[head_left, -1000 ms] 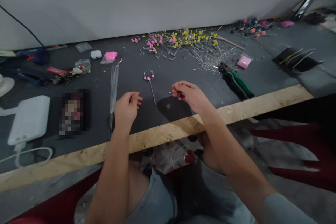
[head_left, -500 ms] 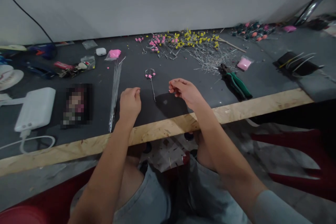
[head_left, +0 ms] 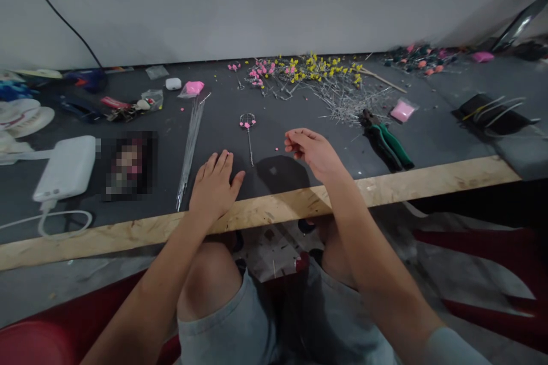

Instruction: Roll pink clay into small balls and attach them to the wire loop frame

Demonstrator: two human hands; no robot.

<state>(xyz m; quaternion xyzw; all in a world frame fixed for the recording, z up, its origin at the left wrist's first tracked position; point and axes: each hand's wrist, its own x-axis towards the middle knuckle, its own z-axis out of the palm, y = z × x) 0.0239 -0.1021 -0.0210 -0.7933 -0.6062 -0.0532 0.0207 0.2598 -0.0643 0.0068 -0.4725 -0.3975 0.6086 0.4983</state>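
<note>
On the dark grey tabletop [head_left: 299, 120], the left hand [head_left: 214, 185] lay flat with fingers spread, holding nothing, beside one bundle of thin silver wires [head_left: 190, 145]. One wire stem with pink beads [head_left: 248, 128] lay between both hands. The right hand [head_left: 312, 151] hovered, fingers curled; whether it pinched anything I could not tell. One pair of green-handled pliers [head_left: 387, 142] lay to its right.
</note>
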